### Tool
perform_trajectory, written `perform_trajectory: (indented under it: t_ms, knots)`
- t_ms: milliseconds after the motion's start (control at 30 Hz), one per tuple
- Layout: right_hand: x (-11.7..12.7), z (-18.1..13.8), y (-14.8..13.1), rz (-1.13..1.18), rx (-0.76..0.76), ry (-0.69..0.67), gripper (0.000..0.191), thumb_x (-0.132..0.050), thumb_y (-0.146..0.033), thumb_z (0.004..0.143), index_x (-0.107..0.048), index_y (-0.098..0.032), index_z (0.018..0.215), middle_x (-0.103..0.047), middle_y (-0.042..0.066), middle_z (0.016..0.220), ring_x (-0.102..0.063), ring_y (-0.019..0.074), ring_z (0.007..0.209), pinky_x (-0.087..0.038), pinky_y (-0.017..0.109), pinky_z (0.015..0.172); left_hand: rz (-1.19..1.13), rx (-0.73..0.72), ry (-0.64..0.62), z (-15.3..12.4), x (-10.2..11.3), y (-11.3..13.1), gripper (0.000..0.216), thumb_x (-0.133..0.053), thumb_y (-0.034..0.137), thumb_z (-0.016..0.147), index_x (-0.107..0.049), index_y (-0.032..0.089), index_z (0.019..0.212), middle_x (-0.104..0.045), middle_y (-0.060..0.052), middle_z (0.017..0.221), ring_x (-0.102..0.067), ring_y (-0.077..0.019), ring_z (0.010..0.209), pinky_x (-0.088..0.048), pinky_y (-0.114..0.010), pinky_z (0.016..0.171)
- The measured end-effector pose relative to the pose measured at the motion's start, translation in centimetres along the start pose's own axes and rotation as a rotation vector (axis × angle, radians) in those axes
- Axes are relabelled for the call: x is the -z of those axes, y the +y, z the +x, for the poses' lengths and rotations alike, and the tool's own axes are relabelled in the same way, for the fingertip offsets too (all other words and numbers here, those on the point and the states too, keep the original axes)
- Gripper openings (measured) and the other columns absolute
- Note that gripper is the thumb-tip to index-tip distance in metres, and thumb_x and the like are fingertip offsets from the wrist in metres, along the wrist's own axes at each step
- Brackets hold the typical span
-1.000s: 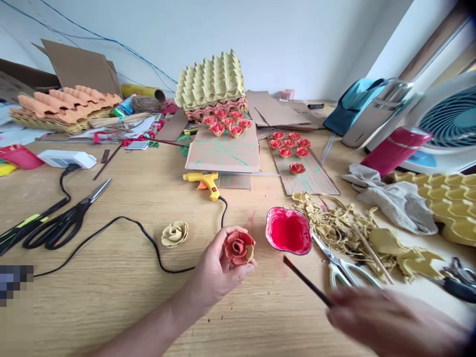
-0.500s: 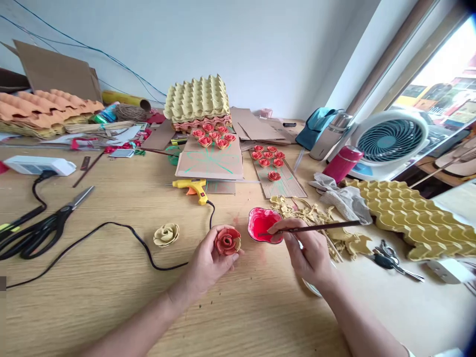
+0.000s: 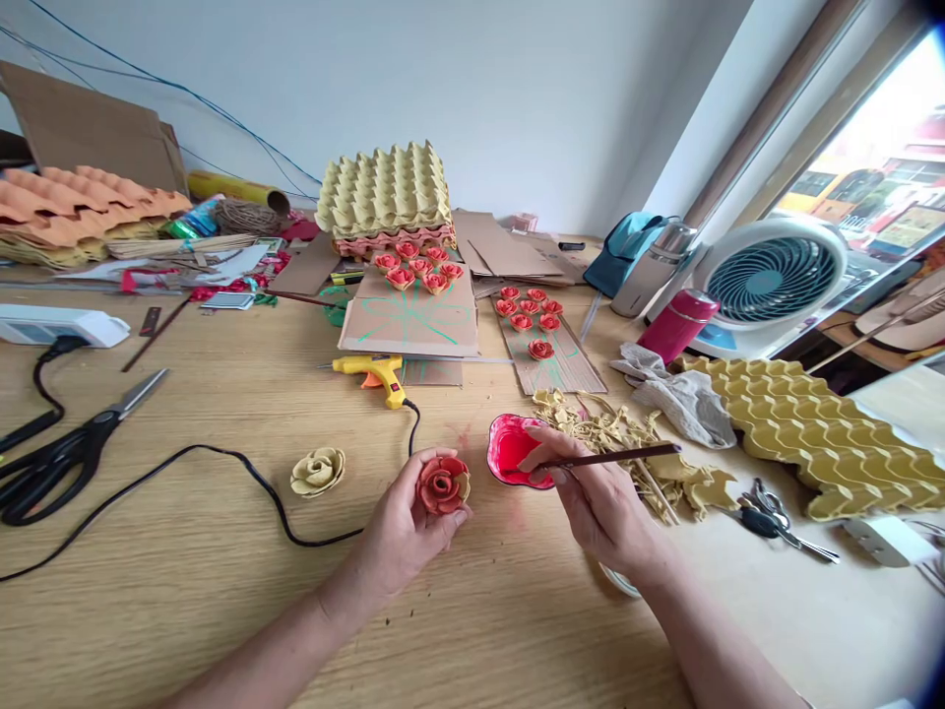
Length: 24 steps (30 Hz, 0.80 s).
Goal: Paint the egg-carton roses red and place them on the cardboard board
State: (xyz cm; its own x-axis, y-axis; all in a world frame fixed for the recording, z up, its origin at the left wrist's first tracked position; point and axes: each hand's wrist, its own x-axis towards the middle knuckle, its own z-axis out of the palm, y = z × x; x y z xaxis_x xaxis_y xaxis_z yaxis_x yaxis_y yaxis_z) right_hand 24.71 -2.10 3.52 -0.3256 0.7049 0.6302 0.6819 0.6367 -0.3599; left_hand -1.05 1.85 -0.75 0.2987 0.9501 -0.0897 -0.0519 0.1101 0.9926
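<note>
My left hand (image 3: 413,512) holds a rose made of egg-carton pulp (image 3: 443,485), mostly painted red with pale yellow showing on its right petals. My right hand (image 3: 601,502) is closed around a dark paintbrush (image 3: 627,455), its handle pointing right. The brush's tip is hidden by my fingers, over a scalloped bowl of red paint (image 3: 509,448). An unpainted cream rose (image 3: 317,472) lies on the table to the left. Below my right hand, the edge of a pale round dish (image 3: 618,581) shows, mostly covered.
A yellow glue gun (image 3: 373,374) with a black cord lies ahead, black scissors (image 3: 81,453) at left. Red roses rest on cardboard (image 3: 409,320) farther back. Carton scraps (image 3: 598,421), keys (image 3: 775,517), an egg tray (image 3: 804,433) and a fan (image 3: 775,271) are on the right.
The view has shifted slightly, moving most things a little left. My right hand stays by the paint bowl, and the brush handle lies a little differently. Both hands keep their holds.
</note>
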Motion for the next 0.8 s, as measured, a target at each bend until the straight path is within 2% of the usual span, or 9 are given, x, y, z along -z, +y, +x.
perform_trajectory:
  t_ms: [133,333,433,533,633,800]
  knots:
    - [0.0,0.0,0.2,0.033,0.026,0.004,0.047,-0.045,-0.014,0.117,-0.051,-0.022,0.163,-0.084,0.009,0.109,-0.083,0.0226,0.093,-0.068,0.033,0.085,-0.019,0.017,-0.023,0.1,0.0,-0.3,0.057,-0.091,0.031,0.074,-0.061,0.021,0.121,-0.073,-0.009,0.115,-0.075,-0.0197,0.080,-0.051,-0.020,0.050]
    - [0.0,-0.2,-0.1,0.041,0.045,0.059,0.037,-0.047,-0.015,0.116,-0.063,-0.021,0.150,-0.086,0.013,0.123,-0.086,0.0240,0.100,-0.070,0.036,0.092,-0.019,0.048,-0.055,0.0,0.0,-0.3,0.056,-0.091,0.033,0.075,-0.060,0.022,0.121,-0.072,-0.003,0.101,-0.072,-0.0169,0.070,-0.054,-0.021,0.049]
    - [0.1,-0.2,-0.4,0.084,0.007,0.147,0.031,-0.050,-0.017,0.116,-0.067,-0.022,0.141,-0.086,0.010,0.116,-0.086,0.0225,0.097,-0.070,0.032,0.088,-0.018,0.030,-0.063,-0.1,0.0,-0.2,0.054,-0.091,0.033,0.076,-0.062,0.022,0.119,-0.070,-0.002,0.099,-0.073,-0.0181,0.074,-0.054,-0.020,0.049]
    - [0.2,-0.2,-0.6,0.096,-0.023,0.177,0.027,-0.052,-0.017,0.115,-0.071,-0.024,0.132,-0.086,0.007,0.109,-0.086,0.0207,0.090,-0.070,0.030,0.083,-0.031,0.025,-0.068,-0.2,-0.1,-0.2,0.053,-0.091,0.031,0.076,-0.062,0.022,0.119,-0.070,-0.003,0.101,-0.076,-0.0193,0.078,-0.056,-0.019,0.049]
    - [0.2,-0.3,-0.7,0.129,-0.054,0.242,0.026,-0.054,-0.017,0.115,-0.073,-0.024,0.131,-0.086,0.007,0.111,-0.086,0.0200,0.088,-0.071,0.030,0.084,-0.052,0.014,-0.081,-0.3,-0.1,-0.3,0.053,-0.091,0.028,0.078,-0.062,0.023,0.121,-0.072,-0.004,0.105,-0.080,-0.0228,0.086,-0.057,-0.019,0.050]
    - [0.0,-1.0,-1.4,0.245,-0.075,0.274,0.029,-0.055,-0.016,0.115,-0.074,-0.024,0.135,-0.086,0.007,0.111,-0.087,0.0212,0.086,-0.072,0.032,0.079,-0.061,-0.010,-0.092,-0.3,-0.2,-0.7,0.052,-0.089,0.028,0.082,-0.060,0.024,0.126,-0.073,-0.007,0.113,-0.083,-0.0258,0.093,-0.061,-0.021,0.053]
